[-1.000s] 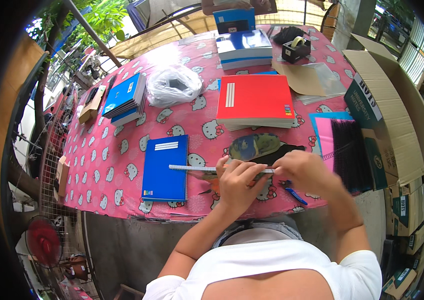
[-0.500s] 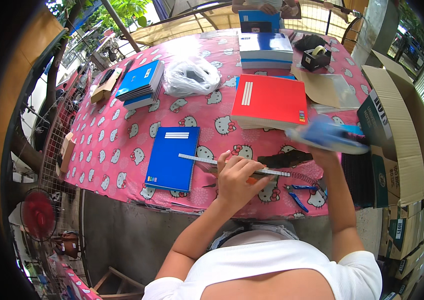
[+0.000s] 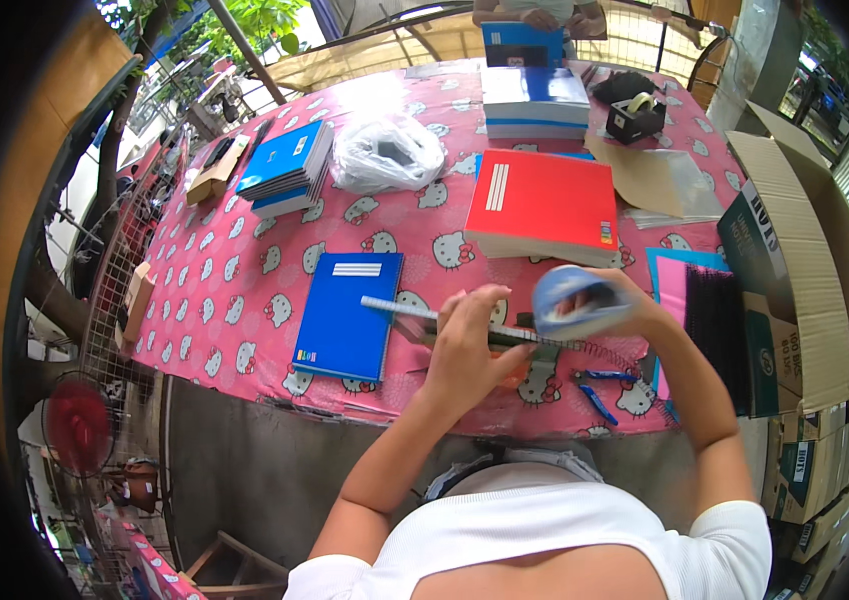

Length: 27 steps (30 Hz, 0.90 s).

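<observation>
My left hand grips a thin notebook, seen edge-on with a pale, punched-looking spine. A loose spiral coil trails from its right end. My right hand holds a blue and white rounded object just above that end; motion blurs it, so its kind is unclear. Fingers show inside its opening. A blue spiral notebook lies flat left of my left hand. Blue-handled pliers rest on the table, below the coil.
A red-covered notebook stack sits ahead, with blue stacks at left and a tall pile behind. A plastic bag, tape dispenser, black coils and cardboard box surround the work. Another person stands across the table.
My right hand has swung left with the blue and white object, from beside the box to the notebook's right end. Pink and blue sheets near the box are uncovered. The notebook's edge has tilted slightly.
</observation>
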Each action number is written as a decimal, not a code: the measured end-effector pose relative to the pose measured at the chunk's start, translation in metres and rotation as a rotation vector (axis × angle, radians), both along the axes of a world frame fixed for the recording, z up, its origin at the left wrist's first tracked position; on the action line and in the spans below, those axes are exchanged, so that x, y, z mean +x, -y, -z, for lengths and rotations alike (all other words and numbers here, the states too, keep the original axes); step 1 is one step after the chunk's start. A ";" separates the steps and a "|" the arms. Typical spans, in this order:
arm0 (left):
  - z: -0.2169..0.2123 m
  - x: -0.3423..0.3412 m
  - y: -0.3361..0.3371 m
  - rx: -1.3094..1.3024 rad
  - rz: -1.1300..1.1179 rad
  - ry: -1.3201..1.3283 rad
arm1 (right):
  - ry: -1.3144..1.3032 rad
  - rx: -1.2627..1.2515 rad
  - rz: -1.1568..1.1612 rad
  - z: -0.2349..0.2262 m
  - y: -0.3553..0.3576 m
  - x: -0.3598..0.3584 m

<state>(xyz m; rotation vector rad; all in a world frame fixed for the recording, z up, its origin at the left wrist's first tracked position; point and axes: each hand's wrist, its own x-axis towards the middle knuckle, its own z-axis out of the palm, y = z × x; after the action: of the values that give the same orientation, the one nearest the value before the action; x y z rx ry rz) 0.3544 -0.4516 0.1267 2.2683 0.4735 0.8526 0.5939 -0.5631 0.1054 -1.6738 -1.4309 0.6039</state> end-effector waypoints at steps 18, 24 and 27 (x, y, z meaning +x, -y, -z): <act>-0.002 -0.035 -0.035 0.184 -0.272 -0.208 | -0.079 0.118 -0.196 0.000 -0.038 -0.022; -0.001 -0.044 -0.041 0.194 -0.293 -0.087 | -0.328 0.039 -0.219 -0.006 -0.057 -0.047; -0.005 -0.045 -0.048 0.170 -0.279 -0.096 | 0.188 -0.152 -0.044 0.001 -0.081 -0.041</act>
<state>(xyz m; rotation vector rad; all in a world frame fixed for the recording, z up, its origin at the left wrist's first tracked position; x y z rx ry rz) 0.3092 -0.4038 0.1314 2.4434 0.8025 0.9545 0.5530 -0.4820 0.1040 -1.8630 -1.5924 0.6055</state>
